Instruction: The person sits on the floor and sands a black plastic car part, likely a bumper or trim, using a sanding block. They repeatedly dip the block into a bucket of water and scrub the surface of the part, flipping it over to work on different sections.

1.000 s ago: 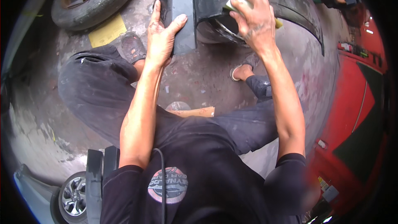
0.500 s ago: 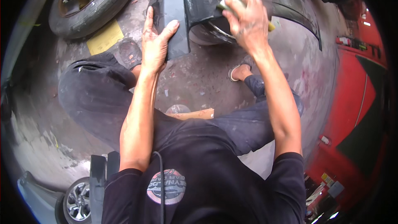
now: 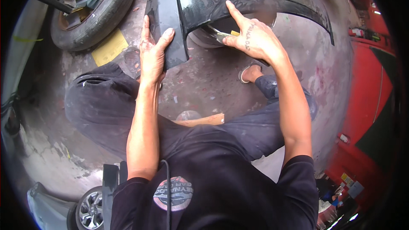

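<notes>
Gripping the black panel [image 3: 204, 0] with left hand [image 3: 152, 55], touching with right hand [image 3: 256, 40], cannot tell whether clasping anything; seems light, springy, slippery; hold by edges.

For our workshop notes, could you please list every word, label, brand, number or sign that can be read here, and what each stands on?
Round grey-and-red printed emblem on the black fabric T-shirt: upside-down lettering, wording withheld.
Bare right hand: dark letters across its back, wording withheld.
Small yellow rectangular label and grey rectangular label, lower right: too small to read.
Yellow rectangular paper sheet, upper left: any print too faint to read.
</notes>
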Available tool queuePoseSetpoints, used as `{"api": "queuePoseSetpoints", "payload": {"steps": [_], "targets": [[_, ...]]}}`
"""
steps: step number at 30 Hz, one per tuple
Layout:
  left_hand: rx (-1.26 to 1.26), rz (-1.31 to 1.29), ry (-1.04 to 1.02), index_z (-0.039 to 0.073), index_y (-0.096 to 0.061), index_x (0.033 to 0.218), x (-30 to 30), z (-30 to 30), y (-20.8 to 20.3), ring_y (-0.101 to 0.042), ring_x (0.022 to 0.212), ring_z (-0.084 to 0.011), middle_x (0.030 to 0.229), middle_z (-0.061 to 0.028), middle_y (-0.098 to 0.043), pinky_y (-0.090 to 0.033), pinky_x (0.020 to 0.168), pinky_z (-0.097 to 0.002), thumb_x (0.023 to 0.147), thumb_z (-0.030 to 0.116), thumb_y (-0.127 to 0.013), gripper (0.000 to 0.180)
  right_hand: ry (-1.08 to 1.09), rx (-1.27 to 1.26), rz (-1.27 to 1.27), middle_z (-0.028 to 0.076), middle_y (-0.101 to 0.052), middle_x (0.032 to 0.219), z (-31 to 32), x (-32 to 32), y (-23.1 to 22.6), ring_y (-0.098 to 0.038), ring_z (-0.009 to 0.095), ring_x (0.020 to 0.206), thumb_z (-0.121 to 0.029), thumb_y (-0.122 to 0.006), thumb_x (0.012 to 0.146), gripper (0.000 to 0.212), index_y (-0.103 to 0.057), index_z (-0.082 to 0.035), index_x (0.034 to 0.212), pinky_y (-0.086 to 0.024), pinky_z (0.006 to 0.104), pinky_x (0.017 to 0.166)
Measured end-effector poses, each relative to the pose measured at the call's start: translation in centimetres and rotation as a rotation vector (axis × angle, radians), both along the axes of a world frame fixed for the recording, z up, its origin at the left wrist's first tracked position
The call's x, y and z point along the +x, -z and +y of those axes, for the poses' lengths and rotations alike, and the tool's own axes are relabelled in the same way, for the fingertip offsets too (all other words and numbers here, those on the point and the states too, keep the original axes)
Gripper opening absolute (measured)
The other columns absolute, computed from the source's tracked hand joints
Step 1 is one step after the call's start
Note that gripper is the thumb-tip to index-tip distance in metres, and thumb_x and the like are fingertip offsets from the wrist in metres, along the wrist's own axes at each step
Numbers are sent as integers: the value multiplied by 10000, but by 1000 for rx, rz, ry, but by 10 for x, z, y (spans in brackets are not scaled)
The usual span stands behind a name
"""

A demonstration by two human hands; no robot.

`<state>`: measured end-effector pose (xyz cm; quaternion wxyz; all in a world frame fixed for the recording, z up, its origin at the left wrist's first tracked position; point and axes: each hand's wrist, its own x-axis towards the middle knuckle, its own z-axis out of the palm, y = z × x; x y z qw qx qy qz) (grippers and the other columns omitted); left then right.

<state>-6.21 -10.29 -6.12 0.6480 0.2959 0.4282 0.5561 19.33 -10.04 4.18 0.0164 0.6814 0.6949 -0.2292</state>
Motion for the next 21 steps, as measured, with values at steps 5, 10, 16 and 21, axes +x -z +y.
{"api": "queuePoseSetpoints", "payload": {"steps": [5, 10, 16, 21], "targets": [[3, 52, -13, 4, -205, 1717, -1, 2, 4, -604, 1344, -267, 1623, -225, -465, -543, 1088, -353, 922, 48, -817, 1004, -127, -87, -135, 255, -764, 963, 1, -14, -3, -729, 465, 956, -359, -775, 872, 1029, -237, -176, 1730, -556, 533, 892], [-54, 31, 23, 10, -209, 1717, -1, 3, -10, -585, 1371, -264, 1656, -225, -427, -529, 1109, -360, 935, 53, -806, 985, -236, -8, -119, 227, -762, 866, -17, -25, -1, -762, 406, 869, -292, -776, 857, 971, -332, -86, 1697, -588, 496, 855], [-50, 52, 13, 12, -213, 1717, -1, 6, 3, -604, 1350, -262, 1665, -224, -414, -533, 1104, -351, 943, 59, -799, 972, -229, 22, -50, 228, -744, 802, -37, -23, 7, -752, 420, 797, -283, -787, 851, 933, -389, -90, 1672, -590, 518, 797], [-66, 53, 14, 15, -221, 1715, 0, 5, -3, -610, 1339, -251, 1659, -216, -421, -539, 1096, -351, 947, 56, -795, 960, -168, 38, 19, 260, -748, 895, -48, -17, 19, -741, 446, 896, -309, -780, 876, 967, -308, -143, 1704, -572, 541, 849]]}}
